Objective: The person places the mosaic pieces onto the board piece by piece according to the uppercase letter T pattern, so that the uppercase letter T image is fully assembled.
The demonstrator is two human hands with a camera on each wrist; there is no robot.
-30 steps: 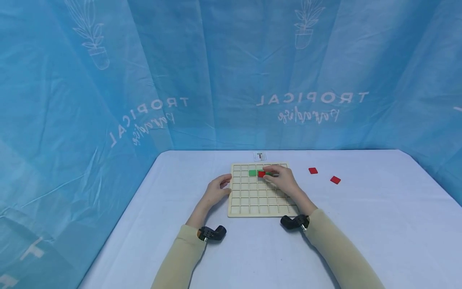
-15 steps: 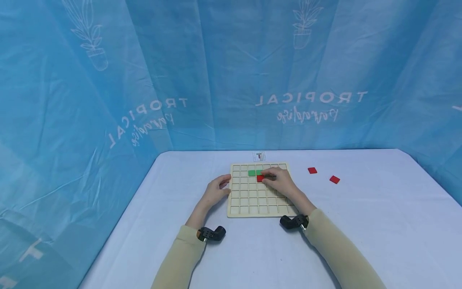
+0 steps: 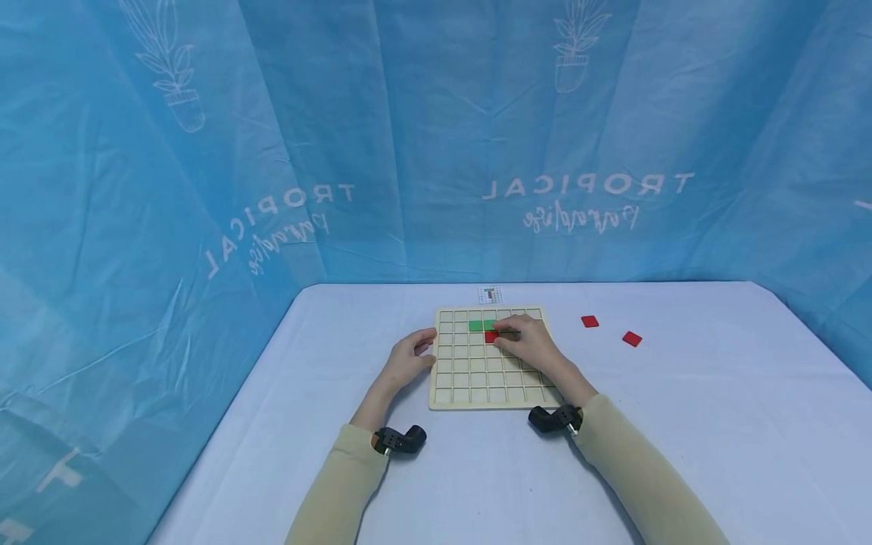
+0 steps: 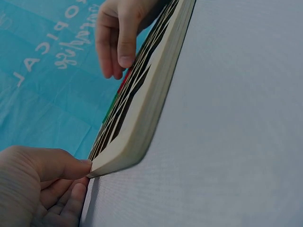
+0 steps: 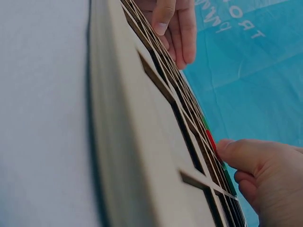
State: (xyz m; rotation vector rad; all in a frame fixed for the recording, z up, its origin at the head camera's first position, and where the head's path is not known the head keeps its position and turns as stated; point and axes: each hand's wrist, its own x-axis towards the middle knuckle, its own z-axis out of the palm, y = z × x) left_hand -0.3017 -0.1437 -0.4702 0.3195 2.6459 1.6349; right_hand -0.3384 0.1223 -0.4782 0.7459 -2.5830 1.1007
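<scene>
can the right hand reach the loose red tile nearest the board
Probably yes: the loose red tile lies on the white tablecloth, to the right of the right hand, with nothing seen standing between them. That hand is at another red tile on the wooden grid board, though.

The table (image 3: 477,481) bears one board (image 3: 461,367), two red tiles (image 3: 590,322), perhaps a card (image 3: 490,294).

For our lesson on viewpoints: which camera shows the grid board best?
The head view: the grid board shows nearly whole from above, the right hand hiding some squares. Both wrist views show only part at a steep slant.
</scene>
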